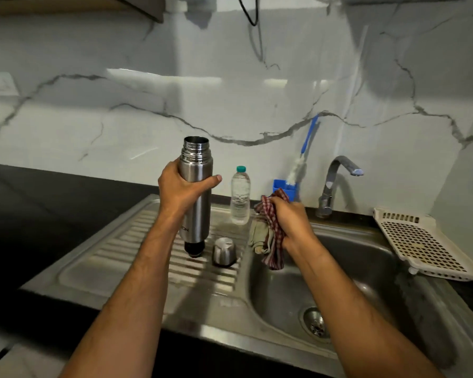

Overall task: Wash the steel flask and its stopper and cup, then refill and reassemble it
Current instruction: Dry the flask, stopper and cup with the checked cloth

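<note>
— Marble-veined wall behind, steel sink [372,257] below. Where is the flask?

— Upright over the ribbed drainboard [137,249]: the left hand [182,188] wraps fingers and thumb round the open-mouthed steel flask [196,186]. Its dark base hides whatever lies beneath.

— And the cup?

— The steel cup [224,252] sits mouth-down just beside it.

— The other hand?

— The right hand [292,223] clutches a checked cloth [271,236]; its fingertips are buried in the folds.

— The stopper?

— Cannot tell.
</note>
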Available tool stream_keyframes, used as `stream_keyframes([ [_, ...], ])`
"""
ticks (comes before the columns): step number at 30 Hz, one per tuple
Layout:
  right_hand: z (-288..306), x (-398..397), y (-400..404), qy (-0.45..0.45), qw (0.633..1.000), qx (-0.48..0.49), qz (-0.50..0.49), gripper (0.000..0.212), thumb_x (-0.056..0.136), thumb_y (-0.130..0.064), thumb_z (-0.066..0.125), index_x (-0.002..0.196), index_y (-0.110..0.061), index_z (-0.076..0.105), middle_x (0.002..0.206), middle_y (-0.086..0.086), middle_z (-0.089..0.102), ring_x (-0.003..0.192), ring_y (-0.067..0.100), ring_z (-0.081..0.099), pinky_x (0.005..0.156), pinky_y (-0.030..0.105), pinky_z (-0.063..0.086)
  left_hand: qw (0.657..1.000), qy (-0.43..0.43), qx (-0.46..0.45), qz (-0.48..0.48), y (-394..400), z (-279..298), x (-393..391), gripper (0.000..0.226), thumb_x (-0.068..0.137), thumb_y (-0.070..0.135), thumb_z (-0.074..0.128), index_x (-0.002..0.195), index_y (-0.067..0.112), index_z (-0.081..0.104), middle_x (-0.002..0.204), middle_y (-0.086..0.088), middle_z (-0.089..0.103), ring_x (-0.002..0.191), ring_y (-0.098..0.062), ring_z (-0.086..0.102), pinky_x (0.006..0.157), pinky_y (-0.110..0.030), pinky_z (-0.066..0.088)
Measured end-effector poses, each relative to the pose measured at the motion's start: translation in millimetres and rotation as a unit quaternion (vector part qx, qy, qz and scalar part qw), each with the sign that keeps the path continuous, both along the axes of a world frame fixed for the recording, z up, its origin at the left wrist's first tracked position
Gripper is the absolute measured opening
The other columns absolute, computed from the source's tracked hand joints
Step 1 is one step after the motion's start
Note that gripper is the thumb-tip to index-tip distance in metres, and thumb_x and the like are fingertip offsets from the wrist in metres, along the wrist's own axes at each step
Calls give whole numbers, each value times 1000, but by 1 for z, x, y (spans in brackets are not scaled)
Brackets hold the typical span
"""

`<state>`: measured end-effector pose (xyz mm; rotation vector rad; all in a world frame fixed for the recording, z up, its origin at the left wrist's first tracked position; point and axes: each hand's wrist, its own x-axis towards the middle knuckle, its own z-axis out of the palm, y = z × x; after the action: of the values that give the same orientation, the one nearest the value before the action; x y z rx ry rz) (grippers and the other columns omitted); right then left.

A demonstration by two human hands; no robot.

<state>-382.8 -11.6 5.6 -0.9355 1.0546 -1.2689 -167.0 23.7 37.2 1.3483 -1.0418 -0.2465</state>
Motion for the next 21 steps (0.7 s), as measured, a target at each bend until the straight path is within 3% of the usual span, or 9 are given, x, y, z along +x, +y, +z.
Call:
stream_keyframes([
  [4,4,35,13,3,999,12,51,12,90,-11,67,98,-3,70,74,10,75,67,23,72,78,42,63,1000,15,5,20,23,-15,50,56,54,39,98,98,23,68,93,2,74,87,-18,72,83,-42,62],
  [6,3,52,19,7,998,15,69,17,91,-12,67,103,-1,71,82,13,77,71,24,73,78,43,63,999,22,16,38,32,-27,71,56,56,35,99,99,21,67,94,2,73,87,-17,72,84,-40,62],
  [10,2,72,29,-6,997,9,80,23,92,-10,65,110,3,70,91,17,77,66,21,71,64,34,62,997,26,37,64,41,-48,100,66,54,37,99,106,16,66,97,-1,72,88,-18,71,83,-41,62],
  [18,-7,99,38,5,995,10,101,25,94,-10,64,114,4,69,104,23,74,73,24,72,72,38,62,994,50,44,92,48,-75,138,73,52,38,100,111,13,64,102,-3,71,93,-19,70,82,-37,61],
  [21,-7,101,41,12,994,11,108,22,95,-10,63,112,3,69,103,23,74,71,23,72,67,33,63,993,55,41,96,44,-79,144,73,53,36,100,111,12,64,102,-4,71,93,-20,70,81,-36,60],
])
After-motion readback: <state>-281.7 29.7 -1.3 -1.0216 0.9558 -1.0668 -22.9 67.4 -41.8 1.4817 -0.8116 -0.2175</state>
